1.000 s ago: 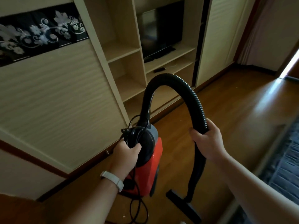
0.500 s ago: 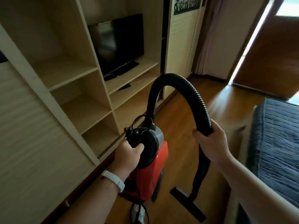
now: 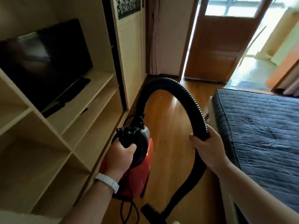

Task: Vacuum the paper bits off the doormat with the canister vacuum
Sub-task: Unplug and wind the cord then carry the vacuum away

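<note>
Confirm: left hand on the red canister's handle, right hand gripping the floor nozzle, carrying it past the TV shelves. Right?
Not quite. In the head view the right hand grips the black hose, not the floor nozzle, which hangs lower down near the floor. The left hand is on the red canister's handle, beside the TV shelves.

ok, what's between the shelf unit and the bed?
Head view: a strip of bare wood floor, plus the red canister vacuum carried by the left hand and its black hose gripped by the right hand.
</note>
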`<state>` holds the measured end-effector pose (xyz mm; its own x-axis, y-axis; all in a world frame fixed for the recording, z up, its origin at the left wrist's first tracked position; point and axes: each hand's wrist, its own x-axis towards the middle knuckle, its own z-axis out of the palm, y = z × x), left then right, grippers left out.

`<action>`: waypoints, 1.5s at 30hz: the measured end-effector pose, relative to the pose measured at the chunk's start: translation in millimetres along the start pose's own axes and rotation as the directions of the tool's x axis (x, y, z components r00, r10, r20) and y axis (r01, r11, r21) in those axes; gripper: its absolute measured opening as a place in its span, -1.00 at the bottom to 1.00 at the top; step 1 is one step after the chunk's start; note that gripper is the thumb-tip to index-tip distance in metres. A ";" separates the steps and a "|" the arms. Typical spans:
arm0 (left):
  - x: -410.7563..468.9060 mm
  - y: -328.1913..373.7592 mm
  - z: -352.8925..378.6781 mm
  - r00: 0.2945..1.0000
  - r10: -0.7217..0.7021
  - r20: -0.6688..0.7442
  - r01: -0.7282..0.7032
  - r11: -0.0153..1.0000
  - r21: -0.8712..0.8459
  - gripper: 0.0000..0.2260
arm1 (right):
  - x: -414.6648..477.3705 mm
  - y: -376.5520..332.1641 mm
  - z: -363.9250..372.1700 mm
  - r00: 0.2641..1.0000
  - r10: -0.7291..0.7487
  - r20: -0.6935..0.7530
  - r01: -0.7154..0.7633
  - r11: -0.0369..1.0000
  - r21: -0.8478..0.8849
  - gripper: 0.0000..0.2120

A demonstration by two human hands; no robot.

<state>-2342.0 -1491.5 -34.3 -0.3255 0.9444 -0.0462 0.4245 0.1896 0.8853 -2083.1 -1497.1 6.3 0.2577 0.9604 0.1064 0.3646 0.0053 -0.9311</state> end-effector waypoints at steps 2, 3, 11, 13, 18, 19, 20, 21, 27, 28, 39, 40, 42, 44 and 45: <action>28.8 5.0 10.6 0.999 0.016 0.029 -0.017 1.000 0.019 -0.91 | 19.1 6.1 5.0 0.999 0.023 -0.030 -0.022 1.000 0.008 -0.83; 42.0 8.0 16.9 0.999 0.026 0.042 -0.027 0.999 0.024 -0.92 | 29.3 8.6 7.6 0.999 0.028 -0.044 -0.027 1.000 0.012 -0.83; 154.9 35.3 77.7 0.995 0.013 0.102 -0.016 0.999 0.032 -0.88 | 150.6 27.1 34.5 0.996 0.042 -0.085 -0.037 0.998 0.052 -0.84; 182.8 46.5 94.0 0.993 -0.005 0.120 0.000 0.999 0.046 -0.84 | 190.4 30.6 37.9 0.997 0.046 -0.064 -0.041 0.996 0.082 -0.84; 251.1 79.3 130.7 0.991 -0.027 0.131 0.018 0.998 0.068 -0.82 | 284.1 37.8 32.4 0.997 0.075 -0.034 -0.069 0.987 0.146 -0.83; 264.1 85.7 136.0 0.992 -0.022 0.121 0.015 0.998 0.064 -0.85 | 300.8 36.3 31.9 0.997 0.067 -0.030 -0.062 0.987 0.148 -0.83; 279.0 91.4 142.2 0.994 -0.016 0.111 0.008 0.997 0.071 -0.89 | 319.2 35.9 32.4 0.998 0.065 -0.028 -0.060 0.987 0.146 -0.84; 289.6 97.0 146.1 0.995 -0.006 0.101 -0.003 0.997 0.080 -0.91 | 331.9 34.3 33.0 0.998 0.059 -0.027 -0.054 0.988 0.145 -0.84; 364.1 121.4 169.2 0.996 0.019 0.084 -0.022 0.999 0.042 -0.84 | 405.7 26.9 42.6 1.000 0.002 -0.016 -0.001 0.998 0.063 -0.84; 378.1 123.5 175.2 0.995 0.011 0.096 -0.014 0.999 0.038 -0.82 | 420.3 27.6 44.7 1.000 -0.005 -0.028 0.006 0.999 0.044 -0.84; 580.8 127.2 251.7 0.956 0.021 0.293 -0.024 1.000 0.009 -0.88 | 597.8 55.9 104.5 0.979 0.100 -0.176 -0.111 0.992 -0.056 -0.86; 600.8 128.4 258.3 0.951 0.021 0.307 -0.025 1.000 0.011 -0.88 | 616.2 54.4 112.8 0.977 0.107 -0.187 -0.120 0.991 -0.060 -0.86; 637.4 133.1 271.1 0.941 0.020 0.338 -0.024 1.000 0.008 -0.91 | 652.7 50.3 126.6 0.970 0.126 -0.208 -0.143 0.987 -0.067 -0.85; 674.5 142.3 283.3 0.934 0.034 0.355 -0.039 0.999 0.009 -0.93 | 684.1 46.1 134.7 0.961 0.134 -0.240 -0.158 0.984 -0.085 -0.84; 693.8 147.5 289.4 0.932 0.042 0.359 -0.054 0.998 0.022 -0.93 | 697.3 45.5 137.3 0.958 0.134 -0.256 -0.162 0.982 -0.095 -0.84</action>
<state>-2260.7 -730.6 -69.6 0.0177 0.9850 -0.1718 0.4597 0.1445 0.8763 -2009.7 -788.9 -9.8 0.5241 0.8490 0.0666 0.4011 -0.1771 -0.8988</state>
